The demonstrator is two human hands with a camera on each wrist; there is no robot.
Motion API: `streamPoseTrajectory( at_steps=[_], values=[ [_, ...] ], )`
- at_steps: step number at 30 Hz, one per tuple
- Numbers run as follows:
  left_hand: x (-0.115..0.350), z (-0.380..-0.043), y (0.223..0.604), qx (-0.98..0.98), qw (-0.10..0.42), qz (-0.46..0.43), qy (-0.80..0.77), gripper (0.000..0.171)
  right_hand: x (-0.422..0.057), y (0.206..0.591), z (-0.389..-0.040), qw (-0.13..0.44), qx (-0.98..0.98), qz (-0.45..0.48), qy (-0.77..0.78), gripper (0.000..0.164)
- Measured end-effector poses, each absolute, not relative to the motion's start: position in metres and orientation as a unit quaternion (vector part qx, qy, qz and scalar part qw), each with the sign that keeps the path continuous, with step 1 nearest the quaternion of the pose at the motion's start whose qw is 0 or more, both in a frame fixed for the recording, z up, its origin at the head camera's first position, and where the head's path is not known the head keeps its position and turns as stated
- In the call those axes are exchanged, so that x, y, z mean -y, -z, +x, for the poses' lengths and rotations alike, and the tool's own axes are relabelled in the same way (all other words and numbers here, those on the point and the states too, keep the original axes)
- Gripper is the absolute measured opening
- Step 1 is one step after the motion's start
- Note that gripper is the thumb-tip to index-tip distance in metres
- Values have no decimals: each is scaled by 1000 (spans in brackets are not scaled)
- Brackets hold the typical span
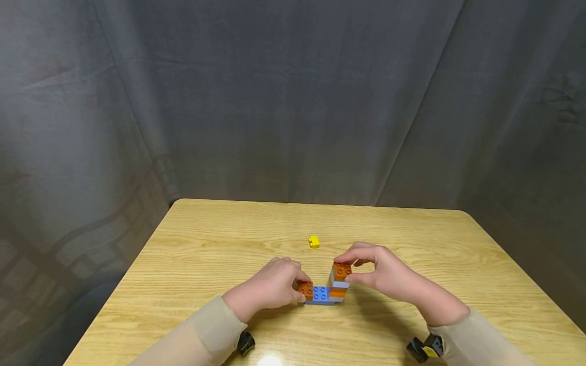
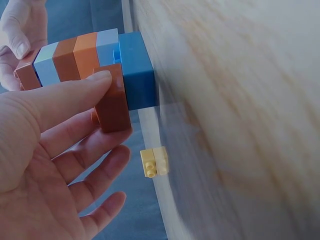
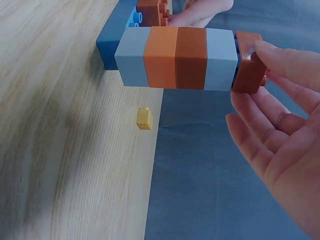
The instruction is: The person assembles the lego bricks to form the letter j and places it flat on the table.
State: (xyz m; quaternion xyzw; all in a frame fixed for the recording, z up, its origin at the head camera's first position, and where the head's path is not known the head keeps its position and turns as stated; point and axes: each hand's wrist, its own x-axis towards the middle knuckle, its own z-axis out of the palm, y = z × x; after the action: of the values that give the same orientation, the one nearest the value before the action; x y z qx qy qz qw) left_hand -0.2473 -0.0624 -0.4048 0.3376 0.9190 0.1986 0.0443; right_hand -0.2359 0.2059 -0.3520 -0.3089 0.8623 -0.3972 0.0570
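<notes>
A long blue toy brick [image 1: 321,295] lies on the table. At its right end rises a tower of light blue, orange and brown bricks [image 3: 176,58]. My right hand [image 1: 382,269] pinches the brown top brick [image 3: 249,62] between thumb and fingers; a thin gap shows along part of the seam below it, and the brick looks slightly tilted. On the blue brick's left end is another brown brick [image 2: 113,100], pinched by the thumb and fingers of my left hand [image 1: 276,284]. Studs on the blue brick's middle show between the two brown bricks.
A small yellow brick [image 1: 314,242] lies on the wooden table [image 1: 229,223] beyond the blue brick. Behind the table hangs a grey curtain [image 1: 284,101]. The table's far edge runs well past the hands.
</notes>
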Motion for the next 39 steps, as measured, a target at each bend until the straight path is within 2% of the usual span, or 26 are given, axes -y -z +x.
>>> streamPoseTrajectory(
  at_steps=[27, 39],
  values=[
    [64, -249, 404, -918, 44, 342, -194, 34, -201, 351, -237, 59, -859, -322, 393, 33],
    [66, -249, 407, -914, 57, 342, -213, 37, -204, 357, -234, 21, -854, -343, 392, 33]
  ],
)
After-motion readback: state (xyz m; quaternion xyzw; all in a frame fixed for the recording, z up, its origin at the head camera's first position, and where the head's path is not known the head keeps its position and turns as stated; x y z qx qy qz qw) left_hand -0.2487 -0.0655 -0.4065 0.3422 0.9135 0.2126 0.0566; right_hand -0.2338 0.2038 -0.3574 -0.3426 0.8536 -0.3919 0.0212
